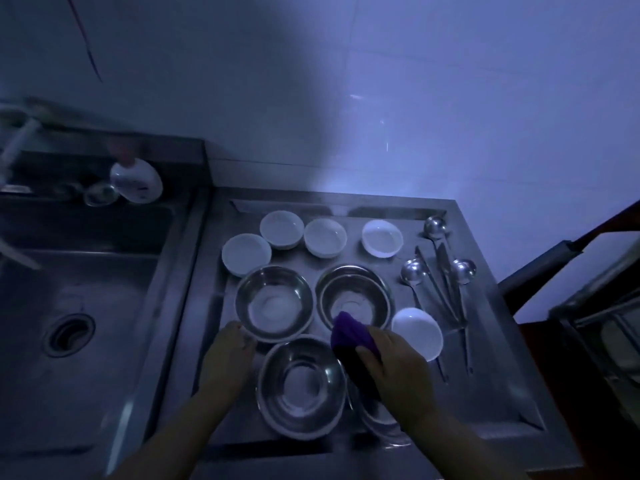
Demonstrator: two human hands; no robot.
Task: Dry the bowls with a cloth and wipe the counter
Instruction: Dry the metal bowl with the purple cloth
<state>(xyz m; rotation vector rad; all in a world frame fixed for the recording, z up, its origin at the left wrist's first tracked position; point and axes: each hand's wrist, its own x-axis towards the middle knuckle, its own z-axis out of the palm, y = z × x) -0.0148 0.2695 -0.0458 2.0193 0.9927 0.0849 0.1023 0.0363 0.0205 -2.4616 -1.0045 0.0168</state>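
Several bowls stand on the steel counter (491, 348). Steel bowls sit in front: one at the left (274, 303), one at the right (355, 296), one nearest me (300, 386), and another (377, 419) mostly hidden under my right arm. White bowls (282, 229) line the back, and one more white bowl (417, 332) sits at the right. My right hand (394, 365) grips a purple cloth (349, 336) between the steel bowls. My left hand (228, 351) touches the rim of the left steel bowl; its fingertips are hard to make out.
Ladles and spoons (446, 278) lie along the counter's right side. A deep steel sink (79, 306) with a drain fills the left, with a white bottle (136, 180) at its back. A dark handle (554, 261) and an appliance stand at the right edge. The scene is dim.
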